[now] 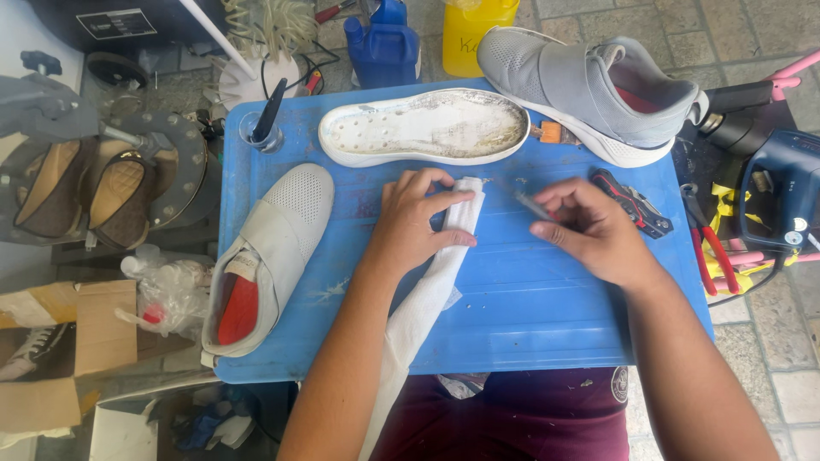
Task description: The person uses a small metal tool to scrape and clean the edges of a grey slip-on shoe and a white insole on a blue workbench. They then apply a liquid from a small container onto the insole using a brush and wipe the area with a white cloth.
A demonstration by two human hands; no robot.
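Observation:
My left hand presses down on a folded white cloth that lies across the blue tabletop. My right hand pinches a thin grey tool, its tip pointing at the cloth's upper end. A detached white shoe sole lies just beyond both hands, inner side up. A white sole-less shoe upper rests at the left. A complete grey shoe sits at the far right corner.
A red and black utility knife lies right of my right hand. Red-handled pliers and a blue power tool lie off the right edge. A glass with a brush, a blue bottle and a yellow container stand behind.

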